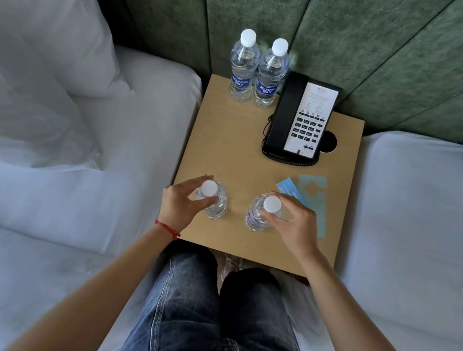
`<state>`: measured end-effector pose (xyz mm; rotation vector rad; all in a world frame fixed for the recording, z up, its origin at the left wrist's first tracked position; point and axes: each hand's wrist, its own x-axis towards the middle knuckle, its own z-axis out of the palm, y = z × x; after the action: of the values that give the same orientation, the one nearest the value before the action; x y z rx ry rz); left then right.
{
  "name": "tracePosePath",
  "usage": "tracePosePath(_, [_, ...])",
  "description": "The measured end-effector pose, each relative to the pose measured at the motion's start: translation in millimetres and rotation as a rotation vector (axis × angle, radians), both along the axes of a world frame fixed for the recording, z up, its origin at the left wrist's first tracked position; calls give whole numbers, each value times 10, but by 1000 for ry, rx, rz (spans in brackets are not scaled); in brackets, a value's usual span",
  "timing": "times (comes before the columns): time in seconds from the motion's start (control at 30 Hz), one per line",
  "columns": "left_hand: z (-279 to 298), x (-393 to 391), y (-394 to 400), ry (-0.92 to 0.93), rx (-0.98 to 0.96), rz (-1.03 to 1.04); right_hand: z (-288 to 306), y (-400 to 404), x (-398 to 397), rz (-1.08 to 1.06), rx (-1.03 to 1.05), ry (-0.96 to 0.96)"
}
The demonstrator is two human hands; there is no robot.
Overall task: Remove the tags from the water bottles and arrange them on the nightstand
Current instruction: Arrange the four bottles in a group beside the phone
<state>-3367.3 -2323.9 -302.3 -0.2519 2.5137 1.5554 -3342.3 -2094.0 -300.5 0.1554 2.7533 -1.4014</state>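
Note:
Two clear water bottles with white caps stand upright near the front of the wooden nightstand [227,147]. My left hand [179,203] grips the neck of the left bottle [216,202]. My right hand [295,220] grips the right bottle [257,218] just under its cap. Two more bottles with blue labels, the back left bottle [243,67] and the back right bottle [271,75], stand side by side at the far edge. Two paper tags lie flat to the right: a blue tag [289,190] and a pale teal hanger tag [316,199], partly under my right hand.
A black desk phone [299,119] with a coiled cord sits at the back right of the nightstand, beside a round cable hole [330,142]. White beds flank the stand on both sides, a pillow [39,60] at left. A green padded headboard [374,62] rises behind.

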Motion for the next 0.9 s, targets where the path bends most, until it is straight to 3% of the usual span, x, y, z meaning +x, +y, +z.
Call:
tracePosePath(0.27, [6, -787, -10, 35, 7, 16, 52, -123, -751, -93, -74, 58])
tracePosePath(0.6, [-21, -1949, 68, 189, -60, -110, -47, -167, -1787, -140, -114, 54])
tracePosePath(0.9, [-134, -2406, 108, 153, -49, -139, -112, -233, -2197, -112, -157, 79])
